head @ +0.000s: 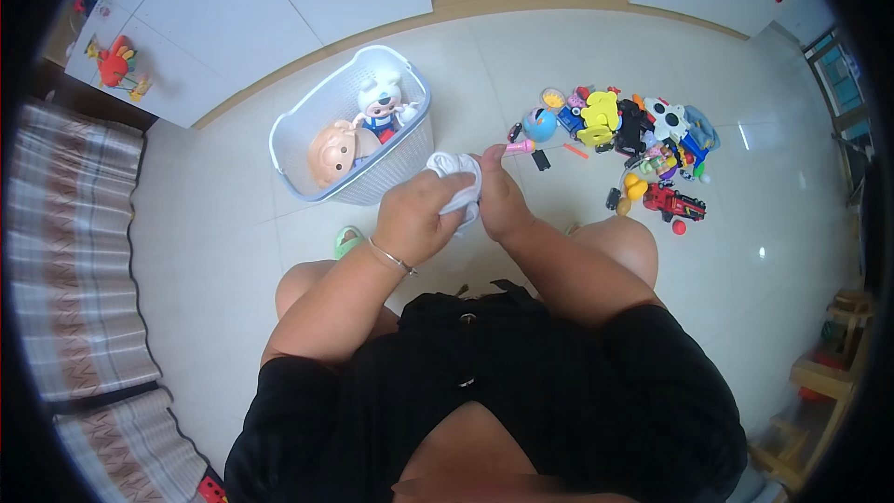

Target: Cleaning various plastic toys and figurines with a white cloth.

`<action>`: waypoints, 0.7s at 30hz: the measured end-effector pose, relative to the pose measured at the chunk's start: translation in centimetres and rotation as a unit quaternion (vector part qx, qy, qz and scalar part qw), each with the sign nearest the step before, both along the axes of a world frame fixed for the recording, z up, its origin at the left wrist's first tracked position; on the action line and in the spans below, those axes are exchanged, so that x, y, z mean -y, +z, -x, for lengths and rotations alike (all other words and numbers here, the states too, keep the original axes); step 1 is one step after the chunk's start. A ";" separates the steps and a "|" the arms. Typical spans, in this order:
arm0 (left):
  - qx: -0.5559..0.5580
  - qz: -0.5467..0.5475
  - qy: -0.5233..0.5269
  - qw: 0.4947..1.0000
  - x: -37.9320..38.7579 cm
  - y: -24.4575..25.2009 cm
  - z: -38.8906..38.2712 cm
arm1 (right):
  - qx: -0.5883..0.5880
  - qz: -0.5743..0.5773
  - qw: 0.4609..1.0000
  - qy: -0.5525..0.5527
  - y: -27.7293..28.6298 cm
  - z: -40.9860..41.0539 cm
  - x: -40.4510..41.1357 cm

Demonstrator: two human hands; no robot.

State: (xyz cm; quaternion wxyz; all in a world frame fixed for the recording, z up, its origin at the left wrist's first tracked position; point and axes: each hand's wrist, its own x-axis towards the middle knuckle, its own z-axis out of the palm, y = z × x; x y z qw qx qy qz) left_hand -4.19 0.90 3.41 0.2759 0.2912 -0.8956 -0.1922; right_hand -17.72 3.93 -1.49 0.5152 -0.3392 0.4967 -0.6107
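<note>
A crumpled white cloth [454, 185] is bunched between my two hands, above the floor and in front of my knees. My left hand [415, 213], with a bracelet at the wrist, has its fingers closed over the cloth. From the other side my right hand [504, 199] presses against the same cloth, thumb pointing up and fingers mostly hidden. Whether something small sits inside the cloth cannot be seen. Just beyond, to the left, stands a plastic laundry basket [380, 171] holding a doll in a white animal hood [380, 101] and a peach-coloured toy [335, 154].
Right of my hands lies a heap of toys, with a yellow toy [599, 119], a red toy truck [674, 202] and a pink toy microphone [519, 147]. White cabinets [223, 7] line the far side. A striped curtain [77, 251] hangs left; wooden furniture [824, 377] stands right.
</note>
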 end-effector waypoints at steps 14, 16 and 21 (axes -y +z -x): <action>-0.004 -0.016 0.016 1.000 0.3 -1.4 2.2 | 0.161 -0.097 0.982 0.017 1.8 2.2 0.0; -0.064 -0.005 0.029 0.998 2.1 -2.3 2.0 | 0.136 -0.096 0.982 0.093 1.3 3.7 -0.5; -0.053 -0.028 0.016 0.998 0.6 -1.4 2.0 | 0.191 -0.139 0.962 0.133 1.0 3.8 -0.9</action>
